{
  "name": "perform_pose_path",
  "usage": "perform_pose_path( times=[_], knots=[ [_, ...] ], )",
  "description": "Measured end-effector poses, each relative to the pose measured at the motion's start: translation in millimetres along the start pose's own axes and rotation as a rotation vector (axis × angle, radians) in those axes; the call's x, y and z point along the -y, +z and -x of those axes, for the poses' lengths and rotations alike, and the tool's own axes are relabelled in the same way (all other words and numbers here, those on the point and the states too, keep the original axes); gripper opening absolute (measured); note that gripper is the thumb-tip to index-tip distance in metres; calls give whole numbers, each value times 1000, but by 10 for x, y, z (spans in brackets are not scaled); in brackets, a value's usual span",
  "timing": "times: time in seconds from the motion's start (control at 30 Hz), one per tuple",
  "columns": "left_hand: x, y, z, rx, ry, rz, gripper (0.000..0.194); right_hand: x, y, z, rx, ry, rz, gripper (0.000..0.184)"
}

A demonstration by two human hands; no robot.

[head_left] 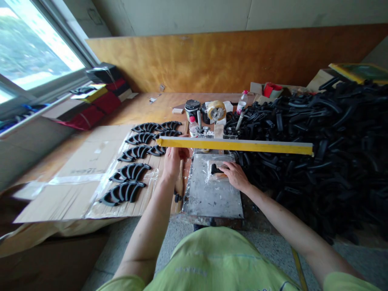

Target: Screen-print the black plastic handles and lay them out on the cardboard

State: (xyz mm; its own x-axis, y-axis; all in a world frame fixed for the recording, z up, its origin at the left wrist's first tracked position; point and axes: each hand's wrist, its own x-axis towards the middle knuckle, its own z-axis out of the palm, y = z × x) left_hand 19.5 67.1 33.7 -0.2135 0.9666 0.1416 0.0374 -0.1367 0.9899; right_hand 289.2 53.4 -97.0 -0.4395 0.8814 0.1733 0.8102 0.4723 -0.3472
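Note:
My left hand point(172, 161) is closed around the left end of a long yellow-edged frame bar point(236, 145), which is lifted level above a metal plate point(212, 194). My right hand point(235, 174) rests on the plate, fingers curled on a small black plastic part point(216, 169) lying on a clear film. To the left, curved black plastic parts point(131, 171) lie in fanned rows on flattened cardboard point(75, 182).
A big heap of black plastic parts point(318, 149) fills the right side. Behind the plate stand a tape roll point(216, 110), a black jar point(192, 108) and a small bottle point(241, 103). A plywood board point(230, 56) leans on the wall; a window point(33, 48) is at left.

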Motion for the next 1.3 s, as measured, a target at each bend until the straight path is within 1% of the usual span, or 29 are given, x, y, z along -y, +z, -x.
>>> perform_pose_path(
  times=[0.03,0.1,0.17,0.2,0.23,0.27,0.3,0.33,0.4,0.43,0.47,0.5,0.57,0.6,0.67,0.77,0.83,0.9,0.97,1.07,1.13,1.2,1.3],
  knots=[
    [-43,12,20,18,-12,7,53,-59,-77,4,-28,37,-1,37],
    [-66,-28,114,26,-47,-10,59,-247,-275,7,-150,176,0,29],
    [5,-133,272,64,-125,-63,63,-461,-501,-17,-287,329,12,29],
    [78,-195,367,101,-179,-101,62,-541,-603,-51,-339,379,10,32],
    [178,-254,466,136,-235,-137,60,-586,-686,-105,-371,392,-4,34],
    [302,-305,563,166,-290,-163,58,-587,-742,-182,-387,368,-25,33],
    [445,-342,653,190,-339,-169,57,-545,-768,-282,-398,324,-44,33],
    [601,-365,733,200,-380,-152,60,-465,-764,-398,-396,261,-52,37],
    [916,-371,850,204,-437,-101,71,-242,-684,-651,-334,122,-17,50],
    [1059,-362,888,203,-450,-96,75,-127,-624,-768,-279,76,21,52],
    [1182,-350,913,196,-454,-107,75,-28,-562,-867,-205,53,57,49],
    [1283,-338,927,187,-450,-128,74,48,-503,-941,-120,48,88,42],
    [1419,-326,936,181,-440,-176,69,123,-416,-1009,41,60,137,26],
    [1460,-325,936,180,-436,-190,68,128,-389,-1005,93,69,159,21],
    [1507,-332,935,178,-433,-211,65,110,-357,-949,123,99,208,19],
    [1532,-340,941,169,-432,-224,62,119,-310,-819,89,164,266,24],
    [1533,-340,946,168,-440,-220,62,186,-257,-727,92,161,273,24],
    [1527,-340,949,178,-453,-207,63,279,-206,-615,109,75,259,23],
    [1519,-342,950,193,-461,-200,64,352,-194,-480,139,-79,238,23],
    [1514,-344,950,198,-461,-188,65,360,-290,-311,183,-309,217,21],
    [1509,-340,950,188,-463,-175,66,311,-391,-293,202,-385,189,18],
    [1492,-333,949,181,-465,-159,66,260,-454,-348,197,-373,150,14],
    [1450,-321,947,179,-477,-127,66,238,-397,-415,93,-258,149,13]
  ],
)
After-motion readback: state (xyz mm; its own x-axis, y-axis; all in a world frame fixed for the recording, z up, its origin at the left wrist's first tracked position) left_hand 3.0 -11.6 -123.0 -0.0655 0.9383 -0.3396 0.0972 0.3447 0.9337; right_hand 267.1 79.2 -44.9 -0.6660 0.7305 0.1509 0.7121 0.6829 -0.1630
